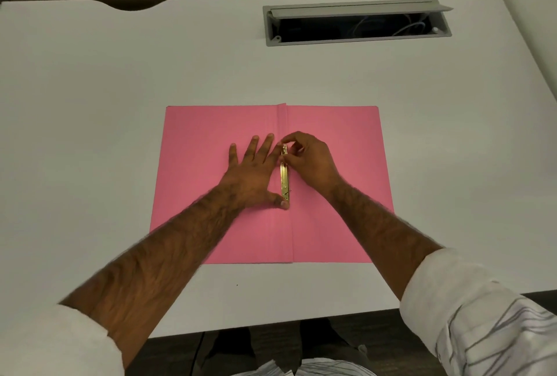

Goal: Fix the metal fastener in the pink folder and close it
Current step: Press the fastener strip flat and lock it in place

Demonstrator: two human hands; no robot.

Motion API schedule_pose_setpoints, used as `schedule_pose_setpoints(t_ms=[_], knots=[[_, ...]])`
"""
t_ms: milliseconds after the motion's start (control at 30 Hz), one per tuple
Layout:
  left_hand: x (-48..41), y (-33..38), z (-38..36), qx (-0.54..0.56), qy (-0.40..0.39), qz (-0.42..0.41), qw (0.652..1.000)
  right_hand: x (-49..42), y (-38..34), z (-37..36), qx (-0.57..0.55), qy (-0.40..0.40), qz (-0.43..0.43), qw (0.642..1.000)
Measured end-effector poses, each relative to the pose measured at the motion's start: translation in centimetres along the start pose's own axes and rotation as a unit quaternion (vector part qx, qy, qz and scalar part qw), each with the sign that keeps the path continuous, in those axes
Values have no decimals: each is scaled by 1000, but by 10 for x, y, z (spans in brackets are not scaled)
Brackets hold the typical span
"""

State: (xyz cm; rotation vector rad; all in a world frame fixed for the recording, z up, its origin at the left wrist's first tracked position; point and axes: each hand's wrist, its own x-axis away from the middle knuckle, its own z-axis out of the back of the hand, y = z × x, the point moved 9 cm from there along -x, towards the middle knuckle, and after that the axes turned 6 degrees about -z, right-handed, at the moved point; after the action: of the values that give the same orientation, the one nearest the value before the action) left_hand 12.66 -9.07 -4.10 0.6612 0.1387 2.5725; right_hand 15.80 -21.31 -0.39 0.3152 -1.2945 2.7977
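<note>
The pink folder [337, 134] lies open and flat in the middle of the white desk. A gold metal fastener [284, 178] runs along its centre fold. My left hand [254, 175] rests flat on the left flap with fingers spread, its thumb pressing the fastener's near end. My right hand [310, 161] comes in from the right and pinches the fastener's far end between thumb and fingertips.
The white desk [105, 104] extends around the folder. A grey cable hatch [357, 24] stands open at the back right, with wires inside. The desk's near edge runs just below my forearms, with dark floor beneath.
</note>
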Motion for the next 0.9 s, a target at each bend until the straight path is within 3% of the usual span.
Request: schedule_pose_setpoints(t_ms=[300, 500, 733, 900], knots=[[2, 1, 3, -6, 24, -8, 1000, -27, 10, 6, -23, -58, -72, 996], [10, 1, -2, 10, 84, -23, 996, -30, 10, 6, -22, -47, -72, 996], [16, 4, -3, -2, 93, -34, 995, -28, 1, 4, 28, -15, -24, 999], [18, 5, 1, -14, 93, -36, 995, -30, -18, 1, 138, -42, 69, 987]])
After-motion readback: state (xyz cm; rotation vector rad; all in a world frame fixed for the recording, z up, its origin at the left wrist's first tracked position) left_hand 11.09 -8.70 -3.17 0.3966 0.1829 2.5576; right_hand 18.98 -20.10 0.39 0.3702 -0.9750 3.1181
